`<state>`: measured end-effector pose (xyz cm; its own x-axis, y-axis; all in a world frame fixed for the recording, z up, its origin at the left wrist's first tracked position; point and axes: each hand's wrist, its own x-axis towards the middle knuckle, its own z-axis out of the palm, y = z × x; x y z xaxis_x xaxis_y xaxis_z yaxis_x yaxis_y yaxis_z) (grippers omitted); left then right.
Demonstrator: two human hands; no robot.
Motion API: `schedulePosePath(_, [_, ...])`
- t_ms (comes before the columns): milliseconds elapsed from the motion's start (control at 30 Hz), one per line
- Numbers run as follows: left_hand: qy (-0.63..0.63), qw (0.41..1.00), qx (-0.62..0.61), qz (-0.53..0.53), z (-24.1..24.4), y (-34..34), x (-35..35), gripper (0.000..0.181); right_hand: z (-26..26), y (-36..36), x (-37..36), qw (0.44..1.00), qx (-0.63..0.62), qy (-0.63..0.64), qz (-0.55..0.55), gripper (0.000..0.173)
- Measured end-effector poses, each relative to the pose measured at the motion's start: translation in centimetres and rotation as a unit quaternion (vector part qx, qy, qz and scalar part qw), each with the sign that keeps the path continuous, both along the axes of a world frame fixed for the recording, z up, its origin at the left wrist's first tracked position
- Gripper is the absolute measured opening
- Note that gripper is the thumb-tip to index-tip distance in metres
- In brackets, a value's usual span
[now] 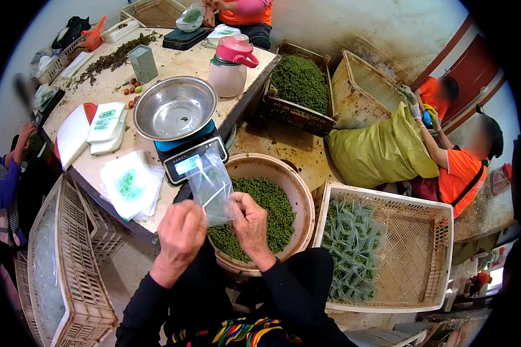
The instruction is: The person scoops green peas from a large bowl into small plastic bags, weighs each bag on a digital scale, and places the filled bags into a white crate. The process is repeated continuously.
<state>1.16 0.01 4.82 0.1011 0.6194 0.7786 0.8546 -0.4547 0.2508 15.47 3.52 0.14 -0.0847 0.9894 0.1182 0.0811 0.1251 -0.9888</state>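
Observation:
My left hand [182,236] and my right hand [251,225] are raised over the near rim of a round tub [306,191] of green peppercorns [260,195]. A clear plastic bag [212,191] hangs between them, its right side pinched in my right fingers. My left fingers are curled at its lower left edge; whether they grip it cannot be told. Beyond the bag, a steel bowl [173,108] stands on a digital scale [195,158], with a small leaf in it. Flat printed bags [132,184] lie fanned on the table beside the scale.
On the table [82,169] stand a pink-lidded jug [230,69], a metal tin [143,63] and bag stacks [106,123]. A plastic crate [443,260] at right holds filled bags [351,251]. Behind are a crate of peppercorns [299,82] and a yellow-green sack [382,147]. Several people work around.

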Motion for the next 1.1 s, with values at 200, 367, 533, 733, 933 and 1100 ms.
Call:
schedulePosePath(200, [-0.061, 0.975, -0.203, -0.064, -2.9, -1.2, 1.2, 0.036, -4.0, 0.5, 7.7, 0.928, -0.282, 0.146, 0.193, 0.048])
schedulePosePath(367, [-0.155, 0.953, -0.256, -0.050, -8.8, -1.5, 5.1, 0.025, -22.0, -1.7, 5.6, 0.860, -0.224, -0.456, 0.036, 0.083])
schedulePosePath(533, [-0.238, 0.897, -0.372, -0.018, -10.1, 1.6, 5.3, 0.016, -26.4, -3.0, 5.6, 0.887, -0.045, -0.448, 0.100, 0.075])
schedulePosePath(733, [-0.302, 0.845, -0.441, -0.016, -11.0, 3.5, 4.6, 0.016, -21.4, 0.2, 9.0, 0.941, -0.337, 0.031, 0.025, 0.046])
schedulePosePath(933, [-0.310, 0.845, -0.436, -0.023, -11.4, 4.7, 4.6, 0.017, -6.2, 0.2, 9.3, 0.938, -0.333, 0.099, 0.008, 0.049])
schedulePosePath(1100, [-0.284, 0.852, -0.435, -0.065, -11.1, 4.8, 5.4, 0.018, 0.7, 0.3, 9.3, 0.935, -0.334, 0.090, 0.073, 0.051])
